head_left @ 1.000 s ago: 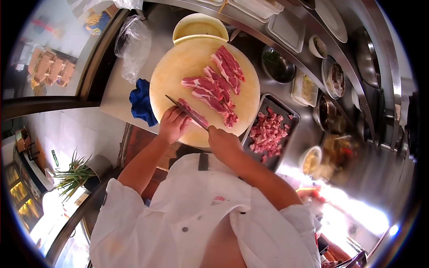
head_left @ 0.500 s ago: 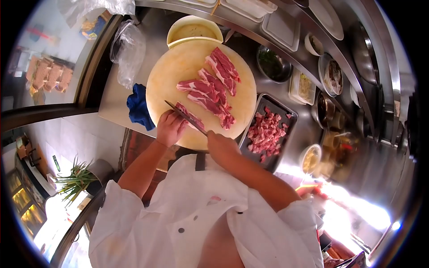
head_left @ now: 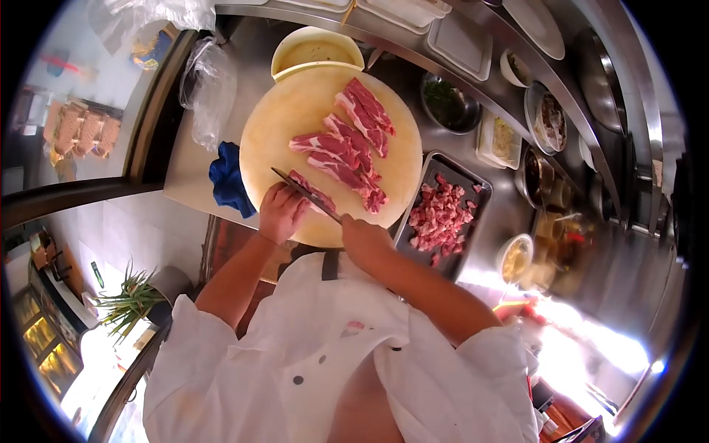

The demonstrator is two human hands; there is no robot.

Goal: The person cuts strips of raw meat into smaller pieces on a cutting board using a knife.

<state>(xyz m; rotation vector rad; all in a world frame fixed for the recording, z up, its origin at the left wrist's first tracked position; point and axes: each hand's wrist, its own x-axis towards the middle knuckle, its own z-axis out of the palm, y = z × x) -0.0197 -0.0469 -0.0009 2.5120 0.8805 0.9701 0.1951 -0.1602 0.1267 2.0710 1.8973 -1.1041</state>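
Note:
My right hand (head_left: 365, 240) is wrapped round the handle of a knife (head_left: 309, 196), whose blade slants up and left over the round cutting board (head_left: 262, 133). Beside the blade, at the board's lower left, my left hand (head_left: 281, 213) presses with bent fingers on a strip of meat (head_left: 301, 179); the fingertips are partly hidden by the blade. Larger slabs of red meat (head_left: 343, 159) and another slab (head_left: 365, 114) lie farther up the board. To the right, a dark tray (head_left: 480, 199) holds a heap of small meat pieces (head_left: 439, 218).
Behind the board stands a pale bowl (head_left: 317, 52). At its left are a blue cloth (head_left: 229, 179) and a clear plastic bag (head_left: 209, 92). A metal bowl of greens (head_left: 447, 103), a container (head_left: 500, 139) and a small bowl (head_left: 515, 258) stand right, below a metal shelf.
The view has shifted slightly, so the board and its meat appear a little farther left. Both hands keep nearly the same place on the knife and meat.

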